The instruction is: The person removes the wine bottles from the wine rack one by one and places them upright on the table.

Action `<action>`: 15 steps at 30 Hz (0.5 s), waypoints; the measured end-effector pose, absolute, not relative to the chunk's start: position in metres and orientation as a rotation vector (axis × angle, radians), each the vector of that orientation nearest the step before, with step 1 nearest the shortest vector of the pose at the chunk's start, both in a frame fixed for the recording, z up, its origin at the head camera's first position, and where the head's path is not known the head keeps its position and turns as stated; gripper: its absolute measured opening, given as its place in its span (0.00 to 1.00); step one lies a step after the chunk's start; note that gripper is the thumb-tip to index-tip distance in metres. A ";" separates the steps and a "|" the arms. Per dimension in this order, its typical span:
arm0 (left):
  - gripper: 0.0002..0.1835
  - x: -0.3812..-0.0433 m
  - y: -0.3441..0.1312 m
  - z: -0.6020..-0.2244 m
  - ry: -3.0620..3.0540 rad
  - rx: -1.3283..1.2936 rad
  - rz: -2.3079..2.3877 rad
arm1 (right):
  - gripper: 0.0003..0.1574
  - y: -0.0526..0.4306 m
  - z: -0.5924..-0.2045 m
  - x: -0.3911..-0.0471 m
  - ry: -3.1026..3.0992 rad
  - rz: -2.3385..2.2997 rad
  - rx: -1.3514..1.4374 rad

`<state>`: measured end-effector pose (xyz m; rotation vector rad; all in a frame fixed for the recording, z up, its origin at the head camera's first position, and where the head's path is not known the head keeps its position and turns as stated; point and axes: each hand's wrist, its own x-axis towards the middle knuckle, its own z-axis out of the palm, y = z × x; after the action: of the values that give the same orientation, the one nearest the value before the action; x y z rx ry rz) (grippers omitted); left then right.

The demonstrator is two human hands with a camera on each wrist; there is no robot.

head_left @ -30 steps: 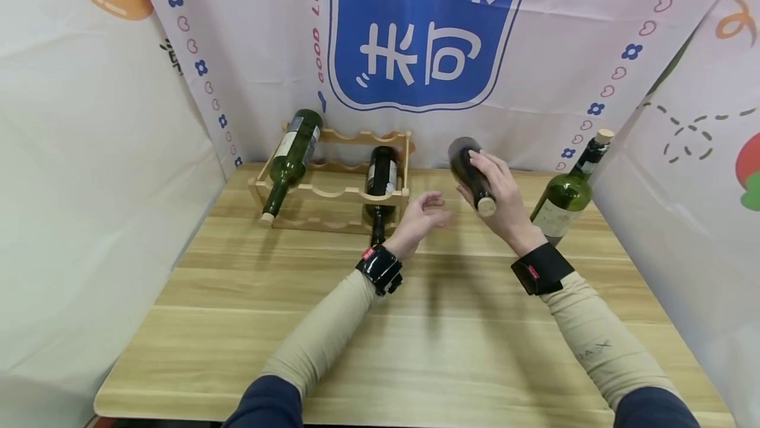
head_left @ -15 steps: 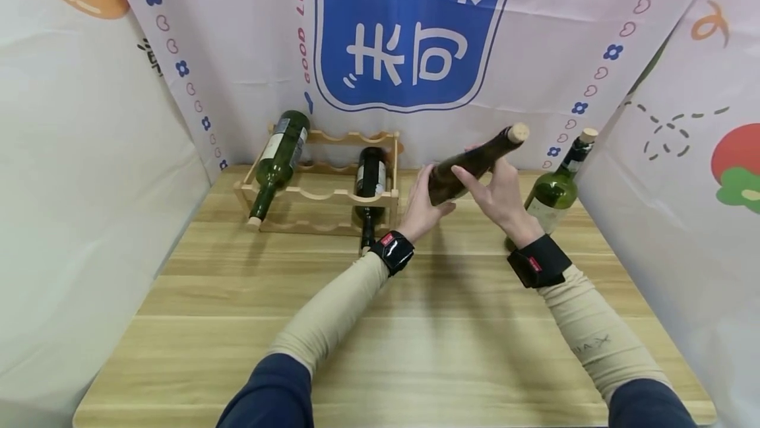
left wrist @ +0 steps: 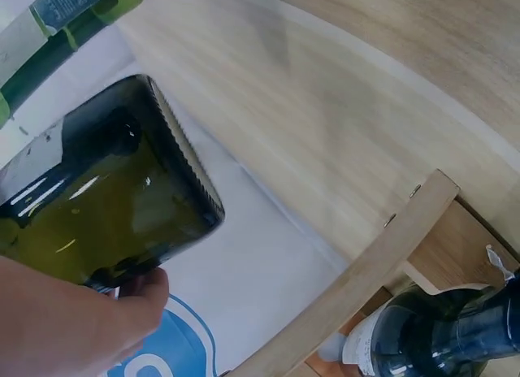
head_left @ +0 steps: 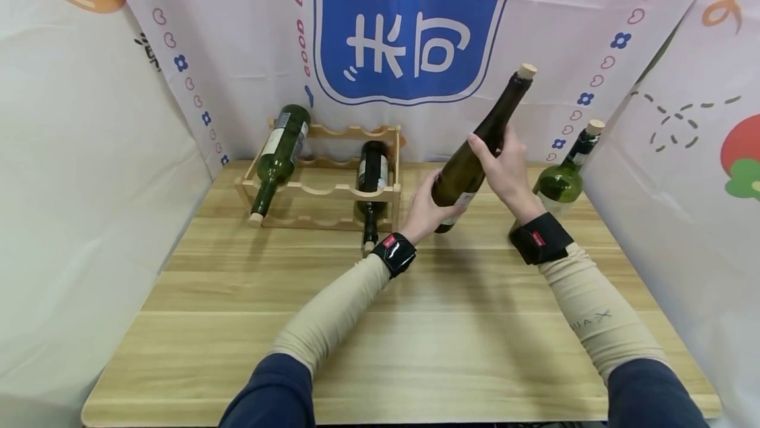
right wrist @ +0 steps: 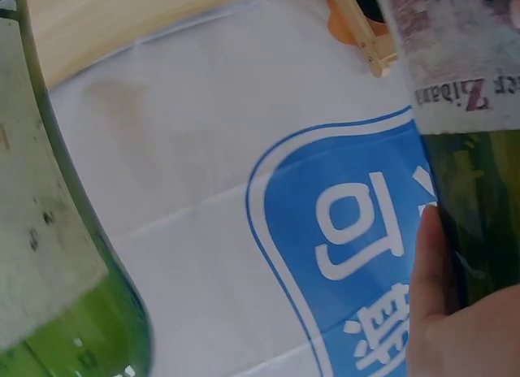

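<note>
A dark green wine bottle (head_left: 466, 167) with a cork is held tilted above the table, its neck toward the upper right. My left hand (head_left: 429, 207) grips it low on the body, near the base. Higher up, around the shoulder, my right hand (head_left: 505, 167) grips it with the thumb along the near side. In the left wrist view the bottle's ridged base edge (left wrist: 191, 149) shows beyond the left fingers. A pale printed label (right wrist: 463, 64) on the bottle appears in the right wrist view.
Left of the hands stands a wooden wine rack (head_left: 320, 190), with a green bottle (head_left: 282, 144) on its upper tier and a dark bottle (head_left: 372, 174) on the lower. Another corked green bottle (head_left: 561, 181) stands upright behind my right wrist. Cloth walls (head_left: 249, 52) border the table (head_left: 285, 296).
The bottle has swung from cork toward me to cork up and right. My left hand has come from beside the rack to take hold of its lower body; the right hand has shifted its grip.
</note>
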<state>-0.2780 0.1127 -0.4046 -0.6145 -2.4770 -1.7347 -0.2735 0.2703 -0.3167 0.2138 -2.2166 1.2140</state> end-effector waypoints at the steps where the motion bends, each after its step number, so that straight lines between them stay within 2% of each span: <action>1: 0.42 -0.277 0.113 -0.404 -2.488 -0.604 -1.735 | 0.27 0.272 -0.318 -0.276 -2.220 1.223 0.191; 8: 0.42 -0.272 0.115 -0.406 -2.541 -0.551 -1.758 | 0.26 0.276 -0.323 -0.284 -2.259 1.286 0.140; 15: 0.42 -0.270 0.120 -0.409 -2.550 -0.553 -1.744 | 0.20 0.265 -0.304 -0.258 -2.287 1.333 0.139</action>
<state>-0.2700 0.1200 -0.4085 -0.5525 -2.5501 -1.7438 -0.2578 0.2653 -0.3036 0.1394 -2.2875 1.3328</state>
